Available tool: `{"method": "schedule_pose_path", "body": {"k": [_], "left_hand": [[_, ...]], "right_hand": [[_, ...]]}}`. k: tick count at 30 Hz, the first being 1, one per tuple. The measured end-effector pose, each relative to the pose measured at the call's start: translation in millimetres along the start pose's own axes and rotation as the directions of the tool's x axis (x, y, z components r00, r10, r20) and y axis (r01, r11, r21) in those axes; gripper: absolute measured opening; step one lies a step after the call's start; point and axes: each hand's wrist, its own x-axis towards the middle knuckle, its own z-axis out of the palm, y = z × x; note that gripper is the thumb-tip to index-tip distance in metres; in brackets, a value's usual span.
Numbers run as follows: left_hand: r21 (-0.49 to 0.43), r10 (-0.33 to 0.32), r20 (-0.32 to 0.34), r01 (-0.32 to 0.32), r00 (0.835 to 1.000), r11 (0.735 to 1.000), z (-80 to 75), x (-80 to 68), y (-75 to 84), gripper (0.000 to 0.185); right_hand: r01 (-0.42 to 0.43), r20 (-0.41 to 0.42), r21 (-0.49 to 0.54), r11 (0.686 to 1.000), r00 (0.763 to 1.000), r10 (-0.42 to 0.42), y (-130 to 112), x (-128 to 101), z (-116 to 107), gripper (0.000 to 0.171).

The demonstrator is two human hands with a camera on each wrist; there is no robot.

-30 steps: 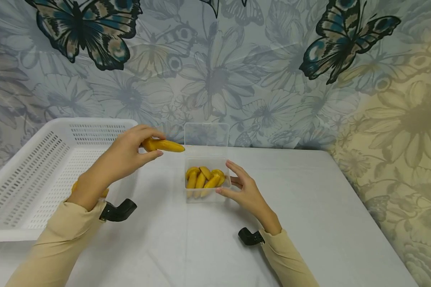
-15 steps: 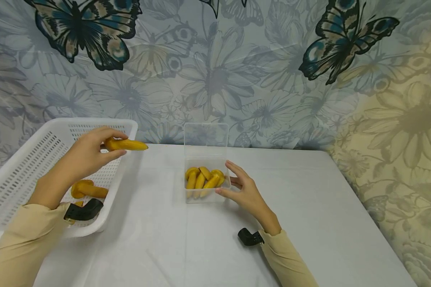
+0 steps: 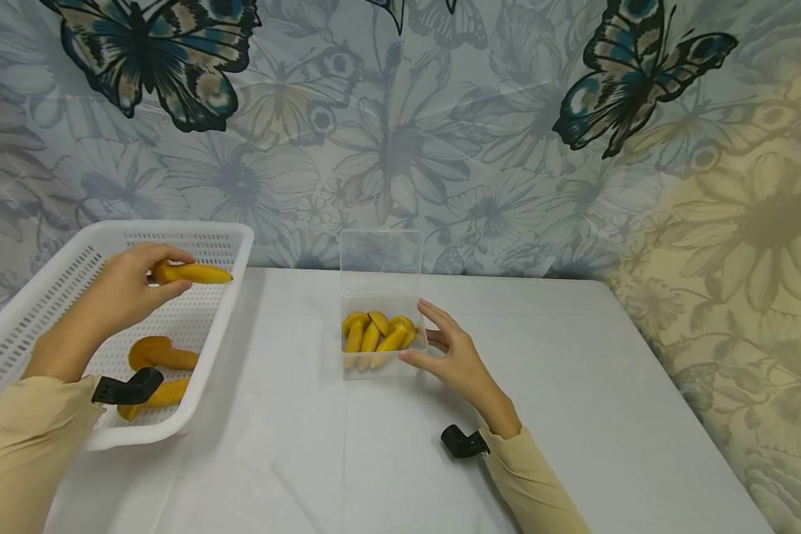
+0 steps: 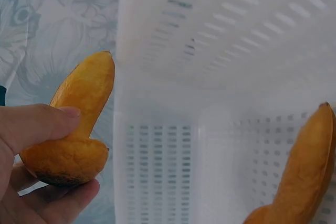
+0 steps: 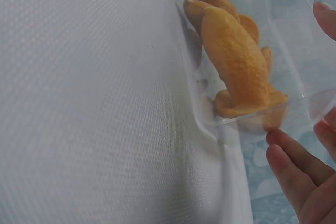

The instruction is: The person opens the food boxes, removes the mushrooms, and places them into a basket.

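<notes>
The person's left grip (image 3: 116, 293) pinches a yellow mushroom-shaped piece (image 3: 203, 274) between thumb and fingers, up by the far end of the white basket (image 3: 213, 245); two more pieces (image 3: 173, 359) lie inside. The right grip (image 3: 463, 362), fingers loosely parted, is beside the clear box (image 3: 397, 366) of similar pieces (image 3: 392, 339) on the surface (image 3: 561, 363).

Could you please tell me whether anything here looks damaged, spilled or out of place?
Nothing looks spilled, but the mushroom-shaped piece in the left hand has a dark patch on its cap, which stands out against the yellow; whether it is damage or colouring, I cannot tell.
</notes>
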Motion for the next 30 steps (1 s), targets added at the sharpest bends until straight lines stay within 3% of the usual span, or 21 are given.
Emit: {"method": "schedule_pose_path", "body": {"k": [7,11,15,23,30], "left_hand": [[0.007,-0.023,0.017,0.023,1.0,1.0,0.4,0.3,-21.3,0.033],[0.023,-0.034,0.099,0.032,0.994,0.999,3.2,1.5,-28.5,0.032],[0.019,-0.031,0.193,0.028,0.981,0.999,6.5,2.6,-32.8,0.031],[0.0,-0.027,0.296,0.028,0.955,1.0,11.2,1.4,-36.6,0.029],[-0.037,0.007,0.395,0.009,0.919,0.999,13.8,-1.2,-37.5,0.031]], "right_hand": [[0.004,-0.003,-0.005,1.0,1.0,-0.004,-1,0,0,0.088],[0.012,-0.005,-0.003,1.0,1.0,-0.012,0,0,0,0.087],[0.015,-0.007,-0.001,1.0,1.0,-0.015,0,0,0,0.088],[0.007,-0.007,-0.007,1.0,1.0,-0.007,-1,-1,0,0.088],[0.003,-0.007,-0.005,1.0,1.0,-0.003,-1,0,1,0.088]]}}
